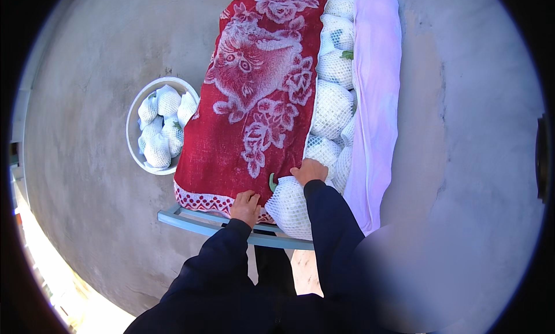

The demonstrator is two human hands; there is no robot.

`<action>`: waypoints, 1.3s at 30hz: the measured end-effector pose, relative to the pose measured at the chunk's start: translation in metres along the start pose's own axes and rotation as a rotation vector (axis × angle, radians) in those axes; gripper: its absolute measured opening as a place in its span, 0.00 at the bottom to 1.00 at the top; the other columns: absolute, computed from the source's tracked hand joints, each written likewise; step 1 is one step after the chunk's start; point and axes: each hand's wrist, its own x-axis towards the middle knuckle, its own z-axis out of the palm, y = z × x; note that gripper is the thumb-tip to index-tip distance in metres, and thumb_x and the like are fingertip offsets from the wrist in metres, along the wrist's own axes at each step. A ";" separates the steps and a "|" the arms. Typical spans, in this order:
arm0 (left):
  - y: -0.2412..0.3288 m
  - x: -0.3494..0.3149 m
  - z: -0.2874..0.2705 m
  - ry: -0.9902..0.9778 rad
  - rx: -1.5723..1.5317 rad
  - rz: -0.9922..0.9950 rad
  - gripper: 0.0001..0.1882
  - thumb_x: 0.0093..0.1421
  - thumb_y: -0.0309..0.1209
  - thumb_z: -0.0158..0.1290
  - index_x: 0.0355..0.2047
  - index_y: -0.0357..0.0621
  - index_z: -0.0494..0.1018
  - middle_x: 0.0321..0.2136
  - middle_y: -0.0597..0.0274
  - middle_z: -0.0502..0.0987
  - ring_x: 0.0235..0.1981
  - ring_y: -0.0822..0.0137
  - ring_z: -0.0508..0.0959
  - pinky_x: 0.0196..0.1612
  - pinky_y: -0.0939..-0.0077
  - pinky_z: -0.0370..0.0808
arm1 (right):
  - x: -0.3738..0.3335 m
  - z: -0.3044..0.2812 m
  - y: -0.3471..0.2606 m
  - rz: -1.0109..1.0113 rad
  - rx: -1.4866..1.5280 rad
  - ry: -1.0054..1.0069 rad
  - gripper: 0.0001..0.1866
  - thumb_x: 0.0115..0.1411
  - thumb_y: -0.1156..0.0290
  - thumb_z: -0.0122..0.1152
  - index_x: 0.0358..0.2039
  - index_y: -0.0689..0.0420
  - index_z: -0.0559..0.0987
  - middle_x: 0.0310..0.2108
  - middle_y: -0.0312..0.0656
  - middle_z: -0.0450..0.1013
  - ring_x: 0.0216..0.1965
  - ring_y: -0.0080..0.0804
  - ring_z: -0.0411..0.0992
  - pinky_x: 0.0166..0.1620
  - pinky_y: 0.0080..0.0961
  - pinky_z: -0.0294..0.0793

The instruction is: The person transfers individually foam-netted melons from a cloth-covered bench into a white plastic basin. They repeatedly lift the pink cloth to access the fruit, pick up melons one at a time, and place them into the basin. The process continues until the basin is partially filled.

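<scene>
A red blanket (248, 120) with a pale cat-and-rose pattern and a dotted hem lies over the left part of a long load. My left hand (247, 207) is closed on the blanket near its hem corner, fingers curled. My right hand (310, 171) pinches the blanket's right edge farther up. Between my hands lies a round fruit or vegetable in a white foam net (289, 209), its curved green stem (272, 182) sticking out. More netted rounds (332, 108) run in a row along the blanket's right edge. What lies beneath the blanket is hidden.
A lilac cloth (376, 102) runs along the load's right side. The grey-blue metal frame (191, 223) crosses the near end, close to my body. At left, a white bucket (133, 146) on the concrete floor (92, 218) holds several netted rounds.
</scene>
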 end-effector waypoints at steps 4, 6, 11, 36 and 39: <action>0.003 0.004 -0.001 -0.034 0.002 -0.027 0.20 0.57 0.30 0.61 0.50 0.41 0.78 0.51 0.50 0.75 0.55 0.49 0.73 0.56 0.59 0.74 | 0.020 0.018 0.008 0.015 0.009 -0.037 0.13 0.56 0.60 0.61 0.38 0.49 0.86 0.42 0.40 0.83 0.46 0.42 0.80 0.47 0.45 0.75; 0.002 0.004 -0.004 -0.026 -0.007 -0.038 0.20 0.55 0.30 0.62 0.49 0.41 0.79 0.51 0.50 0.75 0.54 0.50 0.73 0.55 0.59 0.75 | 0.021 0.020 0.006 -0.050 0.068 0.011 0.12 0.55 0.62 0.61 0.37 0.49 0.86 0.41 0.41 0.82 0.45 0.44 0.80 0.46 0.46 0.75; -0.014 0.001 0.001 0.065 -0.148 -0.036 0.20 0.54 0.27 0.62 0.49 0.40 0.78 0.47 0.49 0.77 0.49 0.49 0.76 0.54 0.60 0.76 | -0.010 -0.006 -0.042 -0.351 0.541 0.128 0.11 0.51 0.63 0.63 0.26 0.58 0.79 0.29 0.51 0.78 0.34 0.53 0.77 0.37 0.48 0.74; -0.071 0.035 0.020 -0.032 -0.936 -0.580 0.11 0.64 0.22 0.52 0.46 0.37 0.76 0.32 0.60 0.82 0.28 0.73 0.80 0.31 0.78 0.77 | -0.056 0.050 -0.141 -0.377 0.560 0.073 0.11 0.58 0.65 0.58 0.36 0.59 0.79 0.34 0.53 0.78 0.38 0.56 0.78 0.42 0.52 0.76; -0.110 0.024 0.036 0.085 -0.853 -0.518 0.12 0.64 0.23 0.53 0.48 0.35 0.76 0.34 0.58 0.82 0.31 0.72 0.81 0.34 0.78 0.79 | -0.079 0.029 -0.132 -0.454 0.431 0.041 0.11 0.58 0.66 0.58 0.37 0.59 0.79 0.37 0.51 0.79 0.41 0.52 0.77 0.43 0.49 0.76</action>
